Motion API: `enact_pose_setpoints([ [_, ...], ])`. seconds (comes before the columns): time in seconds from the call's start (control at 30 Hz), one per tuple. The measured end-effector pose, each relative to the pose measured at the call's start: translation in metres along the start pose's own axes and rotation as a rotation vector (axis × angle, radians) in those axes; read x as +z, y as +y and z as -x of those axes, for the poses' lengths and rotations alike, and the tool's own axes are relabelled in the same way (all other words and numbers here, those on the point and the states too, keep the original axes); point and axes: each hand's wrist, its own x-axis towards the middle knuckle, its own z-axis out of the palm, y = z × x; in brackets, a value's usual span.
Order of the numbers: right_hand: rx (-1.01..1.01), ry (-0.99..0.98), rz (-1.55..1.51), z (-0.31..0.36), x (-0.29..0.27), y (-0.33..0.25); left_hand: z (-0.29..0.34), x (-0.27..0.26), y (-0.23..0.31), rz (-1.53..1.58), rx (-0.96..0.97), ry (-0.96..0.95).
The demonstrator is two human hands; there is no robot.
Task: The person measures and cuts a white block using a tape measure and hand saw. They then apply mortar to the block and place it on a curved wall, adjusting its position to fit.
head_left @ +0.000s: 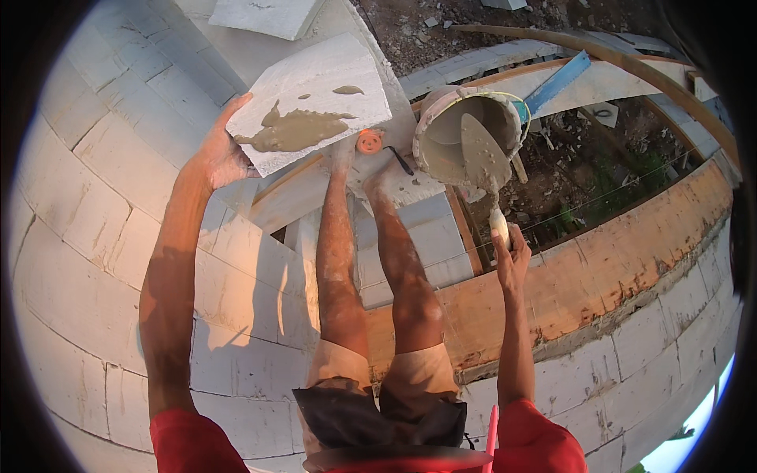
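Observation:
My left hand (219,150) grips the left end of a white lightweight block (339,71), tilted, with a wet grey mortar patch (296,130) smeared on its face. To the right, my right hand (512,251) is closed around the pale handle of a trowel (482,154). The trowel's pointed blade, coated with mortar, lies across the mouth of a mortar-crusted bucket (419,140). Grey mortar shows inside the bucket. My bare legs reach forward between the two hands, below the block and the bucket.
Another white block (268,14) lies beyond the held one. An orange round object (369,142) and a black-handled tool (400,161) sit near my feet. A blue strip (558,83) stands by the bucket. Wooden boards (583,272) border an opening over rubble; a block wall (87,252) curves left.

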Motion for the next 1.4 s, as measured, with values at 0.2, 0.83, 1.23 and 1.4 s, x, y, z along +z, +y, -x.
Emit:
enact_pose_setpoints([
  [0.2, -0.060, 0.173, 0.526, -0.124, 0.042, 0.062, 0.009, 0.015, -0.002, 0.044, 0.024, 0.063],
  [0.83, 0.092, -0.133, 0.029, -0.166, 0.089, 0.101, 0.001, 0.013, 0.006, -0.106, 0.091, -0.007],
  [1.23, -0.038, -0.139, -0.241, -0.091, 0.034, 0.123, 0.015, 0.043, 0.009, -0.265, 0.076, 0.158],
  [1.4, -0.187, -0.204, -0.199, -0.037, 0.002, 0.039, 0.017, 0.041, 0.014, -0.252, 0.027, 0.145],
])
